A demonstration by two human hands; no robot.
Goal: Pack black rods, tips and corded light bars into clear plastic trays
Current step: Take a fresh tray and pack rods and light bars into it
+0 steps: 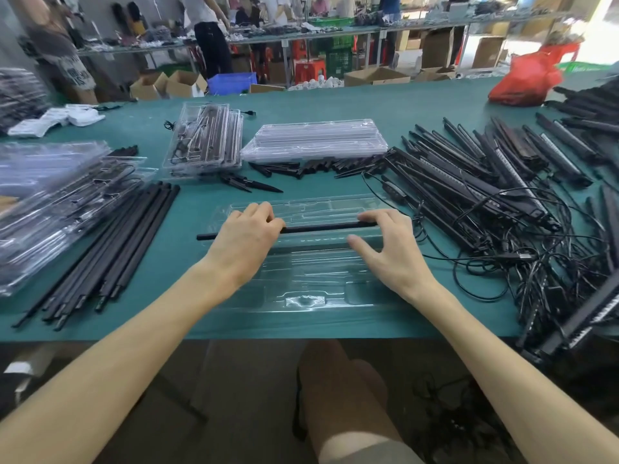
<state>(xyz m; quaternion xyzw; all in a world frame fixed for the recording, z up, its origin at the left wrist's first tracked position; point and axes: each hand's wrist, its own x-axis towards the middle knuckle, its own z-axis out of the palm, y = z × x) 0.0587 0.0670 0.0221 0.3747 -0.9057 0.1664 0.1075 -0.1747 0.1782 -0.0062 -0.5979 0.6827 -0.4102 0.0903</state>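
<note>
1 black rod (318, 228) is all that this tray has received so far, and even it is not seated yet. You hold it across the open clear tray (301, 298), which lies on the green worktop (187, 212) just in front of you. The rod's left end sticks out past the edge of the tray.

Your left hand (248, 237) has its fingers curled over the rod and grips it. Your right hand (385, 244) has its fingers bent over the right end of the rod, while the thumb stands apart, toward you. Whether those fingers hook the rod or only press it down, I cannot tell.

I judge that this tray is at its very beginning. Its other channels look bare, so the tips and the light bar are not yet placed in it.

For the whole task, some part is done and much is left. A stack of packed trays (204, 142) stands beyond your left hand, and more filled trays seem to lie at the far left edge.

Still waiting are the loose rods (110, 239) near your left arm and the tips (264, 186) scattered just beyond the tray. A large tangled heap of corded light bars (485, 192) lies on your right. A stack of empty trays (315, 139) stands behind the tips, so I expect many more rounds of the same packing.
</note>
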